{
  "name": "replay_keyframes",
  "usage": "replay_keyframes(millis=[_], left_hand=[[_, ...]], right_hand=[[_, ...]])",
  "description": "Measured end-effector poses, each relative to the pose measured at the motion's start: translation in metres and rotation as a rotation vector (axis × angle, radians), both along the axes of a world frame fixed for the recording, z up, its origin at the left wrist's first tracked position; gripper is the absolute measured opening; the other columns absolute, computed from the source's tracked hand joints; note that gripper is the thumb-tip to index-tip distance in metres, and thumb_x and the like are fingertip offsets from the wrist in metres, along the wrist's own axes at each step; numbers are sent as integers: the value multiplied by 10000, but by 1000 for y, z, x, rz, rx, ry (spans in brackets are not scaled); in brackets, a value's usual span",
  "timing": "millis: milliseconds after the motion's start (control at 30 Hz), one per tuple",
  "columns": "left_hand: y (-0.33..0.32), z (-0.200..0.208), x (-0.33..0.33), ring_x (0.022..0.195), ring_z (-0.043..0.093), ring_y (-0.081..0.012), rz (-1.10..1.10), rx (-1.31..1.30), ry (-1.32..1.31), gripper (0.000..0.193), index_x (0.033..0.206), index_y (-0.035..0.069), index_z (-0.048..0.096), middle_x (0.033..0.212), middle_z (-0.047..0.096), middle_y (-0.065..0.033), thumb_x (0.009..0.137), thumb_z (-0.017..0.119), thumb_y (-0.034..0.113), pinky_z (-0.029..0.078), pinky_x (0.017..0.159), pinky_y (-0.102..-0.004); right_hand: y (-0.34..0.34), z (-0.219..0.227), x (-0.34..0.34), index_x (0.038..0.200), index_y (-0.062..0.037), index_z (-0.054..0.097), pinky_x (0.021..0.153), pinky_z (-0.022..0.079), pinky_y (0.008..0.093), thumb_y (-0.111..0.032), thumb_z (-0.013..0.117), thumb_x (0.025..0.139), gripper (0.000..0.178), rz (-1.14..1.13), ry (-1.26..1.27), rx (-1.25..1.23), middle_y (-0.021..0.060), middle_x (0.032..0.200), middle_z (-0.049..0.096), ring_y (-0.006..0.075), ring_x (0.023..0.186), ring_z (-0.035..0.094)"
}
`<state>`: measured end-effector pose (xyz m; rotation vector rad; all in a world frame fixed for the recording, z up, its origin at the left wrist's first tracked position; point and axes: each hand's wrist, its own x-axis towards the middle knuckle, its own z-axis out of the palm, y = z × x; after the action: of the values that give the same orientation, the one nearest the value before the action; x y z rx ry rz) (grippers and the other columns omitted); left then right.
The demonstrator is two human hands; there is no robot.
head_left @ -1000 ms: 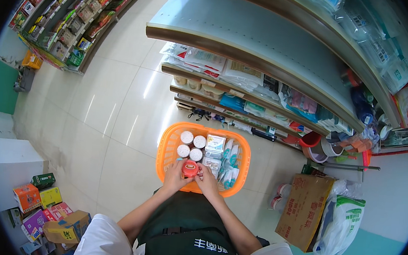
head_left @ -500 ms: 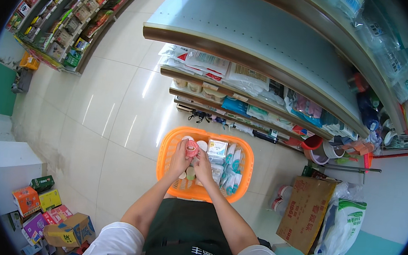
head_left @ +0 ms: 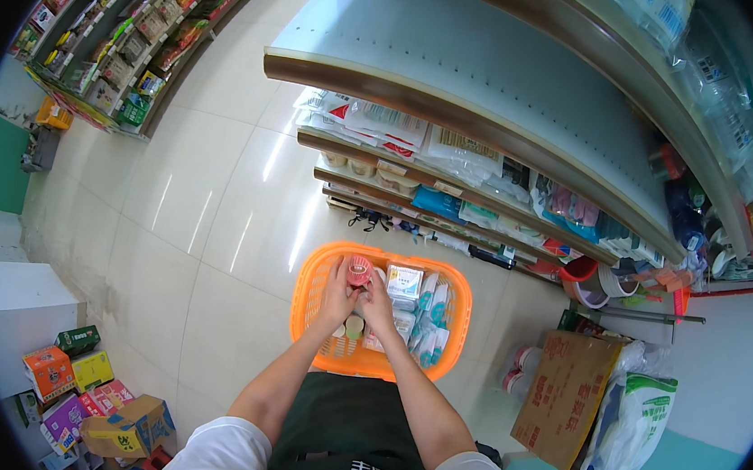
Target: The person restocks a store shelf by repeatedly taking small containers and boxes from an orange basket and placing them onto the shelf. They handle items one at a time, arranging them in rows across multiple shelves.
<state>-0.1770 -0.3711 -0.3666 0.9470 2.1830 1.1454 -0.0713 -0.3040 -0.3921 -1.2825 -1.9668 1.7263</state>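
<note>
Head view: one red round-topped tub [head_left: 359, 271], held above the left half of an orange plastic basket [head_left: 300, 305], between left hand [head_left: 336, 300] and right hand [head_left: 376, 305], both partly curled with fingers against its sides; hold beneath hidden from sight. For steady handling, best supported evenly from both sides, top level, knuckles clear of the white boxes [head_left: 404, 277] and teal-and-white packets [head_left: 434, 318] alongside.

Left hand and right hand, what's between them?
In the head view, a round red item lies between the left hand and the right hand, held by both; an orange plastic basket shows behind it.
</note>
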Motion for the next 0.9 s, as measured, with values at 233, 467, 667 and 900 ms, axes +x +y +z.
replay_keyframes(millis=[233, 467, 667, 900], left_hand=[[-9, 19, 19, 1248, 491, -413, 48, 71, 115, 644, 1390, 25, 461, 1377, 427, -235, 797, 703, -37, 435, 1048, -446], [32, 78, 46, 1003, 592, -349, -19, 120, 160, 172, 1083, 13, 646, 1010, 630, -186, 921, 612, 60, 478, 841, -430], [130, 191, 89, 703, 600, -292, -162, 345, -85, 114, 882, 9, 681, 779, 633, -136, 898, 685, 122, 467, 635, -375], [280, 316, 153, 838, 628, -292, -492, 820, 126, 93, 982, 0, 629, 957, 633, -136, 899, 646, 40, 506, 703, -355]], right_hand=[[-1, 31, 12, 1472, -41, 419, 940, 519, 342, 24, 569, 909, 587, -43, 4, 30, 179, 1487, 453, 287, 1225, 599], [15, 93, 58, 1128, -4, 702, 766, 538, 314, -215, 655, 967, 269, -167, 28, 100, 113, 959, 744, 169, 862, 692], [83, 210, 104, 984, 19, 725, 691, 502, 261, -211, 643, 981, 244, -423, 229, 146, 54, 826, 720, 83, 768, 636], [218, 324, 168, 1043, 6, 664, 794, 501, 297, -103, 556, 1000, 159, -639, 447, 677, 91, 983, 674, 163, 903, 633]])
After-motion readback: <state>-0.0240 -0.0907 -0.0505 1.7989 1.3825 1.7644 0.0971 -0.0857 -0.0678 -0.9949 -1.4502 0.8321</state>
